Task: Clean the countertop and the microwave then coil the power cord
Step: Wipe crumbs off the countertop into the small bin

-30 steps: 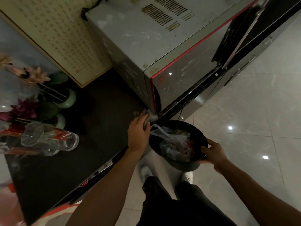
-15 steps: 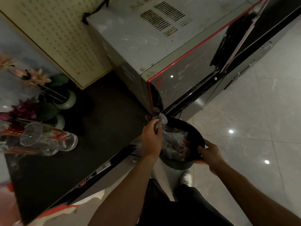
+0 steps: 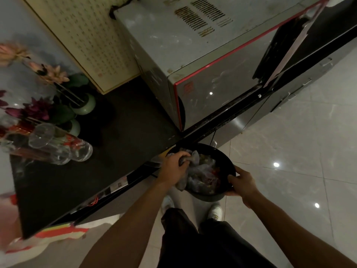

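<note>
I see right hand (image 3: 243, 183) gripping rim of black bin (image 3: 226, 161), held just below desk (image 3: 108, 151) front edge. Left hand (image 3: 173, 168) clenched round grey cloth (image 3: 190, 158), which bunches over bin's near-left rim, above plastic bag and scraps inside. Beyond, microwave (image 3: 193, 60) on desk, long axis running up-right along desk edge; red mark on door corner unreadable. Panel of small script behind, illegible.

A dim, grainy wide-angle view is shown; lamp glare is reflected off the floor tiles (image 3: 276, 164), and edges are blurred and bent.
</note>
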`<move>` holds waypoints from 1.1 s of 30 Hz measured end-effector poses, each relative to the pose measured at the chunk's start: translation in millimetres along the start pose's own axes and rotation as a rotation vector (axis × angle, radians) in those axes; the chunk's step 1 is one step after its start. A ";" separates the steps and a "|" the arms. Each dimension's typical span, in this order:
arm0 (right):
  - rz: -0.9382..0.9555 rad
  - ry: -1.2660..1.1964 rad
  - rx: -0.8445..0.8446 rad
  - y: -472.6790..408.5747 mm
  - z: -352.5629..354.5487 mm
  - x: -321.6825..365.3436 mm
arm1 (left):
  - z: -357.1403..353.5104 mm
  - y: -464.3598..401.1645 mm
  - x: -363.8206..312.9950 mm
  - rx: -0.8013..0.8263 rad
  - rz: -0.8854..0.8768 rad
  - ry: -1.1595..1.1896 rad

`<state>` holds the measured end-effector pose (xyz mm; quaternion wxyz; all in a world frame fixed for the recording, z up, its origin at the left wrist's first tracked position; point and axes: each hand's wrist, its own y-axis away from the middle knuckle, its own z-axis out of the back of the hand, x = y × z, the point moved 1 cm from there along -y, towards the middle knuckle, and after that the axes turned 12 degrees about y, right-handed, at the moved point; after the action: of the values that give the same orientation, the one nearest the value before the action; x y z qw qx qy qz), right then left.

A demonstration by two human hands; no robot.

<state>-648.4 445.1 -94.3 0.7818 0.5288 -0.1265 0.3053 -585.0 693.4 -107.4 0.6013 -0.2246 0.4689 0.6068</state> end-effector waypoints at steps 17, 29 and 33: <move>0.137 0.330 0.283 3.7 -111.1 -43.7 | 24.6 163.1 55.5 -0.508 0.228 0.293; 0.212 0.809 0.445 -78.5 -347.2 -154.0 | 9.2 217.4 248.3 -0.544 0.528 0.335; 0.200 0.778 0.455 -116.5 -393.2 -189.3 | -7.8 219.9 294.0 -0.549 0.542 0.360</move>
<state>-774.3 705.8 -440.9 0.6018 0.5183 0.1960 0.5751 -845.8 875.3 -291.1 0.2466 -0.3474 0.4296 0.7962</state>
